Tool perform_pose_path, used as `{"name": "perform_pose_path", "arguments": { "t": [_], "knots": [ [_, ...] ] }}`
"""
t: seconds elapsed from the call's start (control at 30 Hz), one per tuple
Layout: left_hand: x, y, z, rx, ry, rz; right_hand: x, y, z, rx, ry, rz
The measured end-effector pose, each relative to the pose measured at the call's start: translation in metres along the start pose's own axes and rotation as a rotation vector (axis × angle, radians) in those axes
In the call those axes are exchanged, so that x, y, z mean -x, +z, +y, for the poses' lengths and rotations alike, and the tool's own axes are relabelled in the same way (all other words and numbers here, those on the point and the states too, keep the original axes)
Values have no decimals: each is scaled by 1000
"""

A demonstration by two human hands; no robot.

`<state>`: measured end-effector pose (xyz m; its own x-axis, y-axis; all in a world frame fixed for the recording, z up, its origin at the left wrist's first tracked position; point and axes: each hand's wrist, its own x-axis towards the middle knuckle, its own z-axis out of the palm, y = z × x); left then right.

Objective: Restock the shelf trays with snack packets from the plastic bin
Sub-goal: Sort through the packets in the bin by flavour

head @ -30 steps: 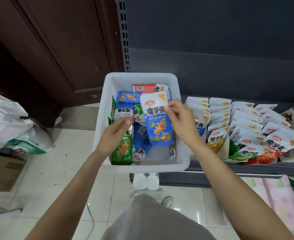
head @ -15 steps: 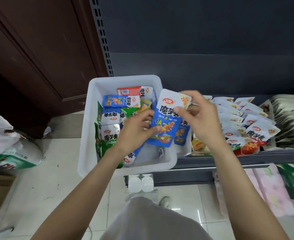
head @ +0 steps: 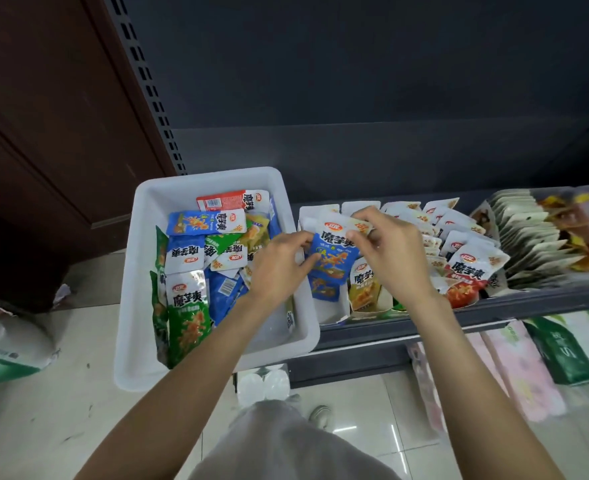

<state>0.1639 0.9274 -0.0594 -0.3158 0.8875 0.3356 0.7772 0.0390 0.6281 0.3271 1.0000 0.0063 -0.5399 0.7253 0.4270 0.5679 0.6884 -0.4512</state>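
Now at the shelf tray (head: pixel 334 315), just right of the plastic bin (head: pixel 213 180). Both hands pinch one blue packet (head: pixel 332 259): left hand (head: pixel 279 268) on its side edge, right hand (head: pixel 390 251) on the top corner. Best slid in upright behind its blue twin, face forward. Label: large Chinese characters, red oval logo, too small to read surely.

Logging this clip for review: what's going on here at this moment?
A person is restocking a shelf. Both hands hold one blue snack packet over the leftmost shelf tray, just right of the white plastic bin. The right hand pinches its top edge and the left hand grips its left side. The packet is not yet seated in the tray. More packets, green, blue and red, lie in the bin.
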Motion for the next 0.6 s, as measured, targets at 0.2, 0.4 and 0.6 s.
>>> {"name": "perform_pose_path", "arguments": {
  "t": [0.2, 0.4, 0.6],
  "knots": [
    [-5, -6, -10, -7, 7, 23, -1, 39, 10, 352, -193, -81],
    [0, -15, -15, 23, 29, 49, 3, 50, 12, 382, -122, -79],
    [45, -61, -55, -196, 118, 213, 11, 44, -31, 59, -277, -27]
  ]
}}
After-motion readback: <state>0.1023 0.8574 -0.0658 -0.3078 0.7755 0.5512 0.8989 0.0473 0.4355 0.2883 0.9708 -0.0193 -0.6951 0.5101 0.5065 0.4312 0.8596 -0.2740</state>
